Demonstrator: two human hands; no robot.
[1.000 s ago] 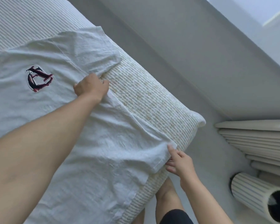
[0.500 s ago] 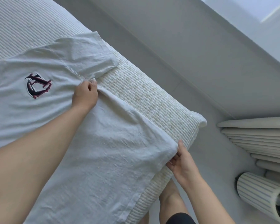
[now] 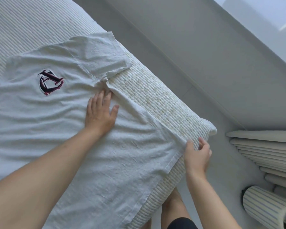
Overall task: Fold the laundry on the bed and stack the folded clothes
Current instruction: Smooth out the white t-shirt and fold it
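Shirt (image 3: 69, 129), white with a dark red emblem (image 3: 50, 82) on the chest, lay spread flat on the bed (image 3: 20, 28), filling the frame from 9 o'clock to the middle. Its short sleeve (image 3: 104, 57) pointed toward 1 o'clock and lay on the ribbed bedding near the bed's edge. The side seam ran from the armpit down toward 4 o'clock, close along the quilted edge of the mattress (image 3: 163, 103).

The left hand (image 3: 100, 113) rested palm down on the shirt just below the armpit, at 12 o'clock from the forearm, its grip spread, fingers straight and the thumb out to the side, pressing the cloth flat. The right hand (image 3: 197, 156) was at the shirt's lower corner, at 4 o'clock from the left hand, its grip pinching the hem corner between thumb and fingers right at the mattress edge.

Beyond the bed, toward 3 o'clock, was a pale floor (image 3: 221, 171). At 4 o'clock stood ribbed, cream-coloured rolled things (image 3: 267, 205) with thin blue stripes; what they were could not be told. The person's bare leg (image 3: 173, 207) showed at 5 o'clock beside the bed.
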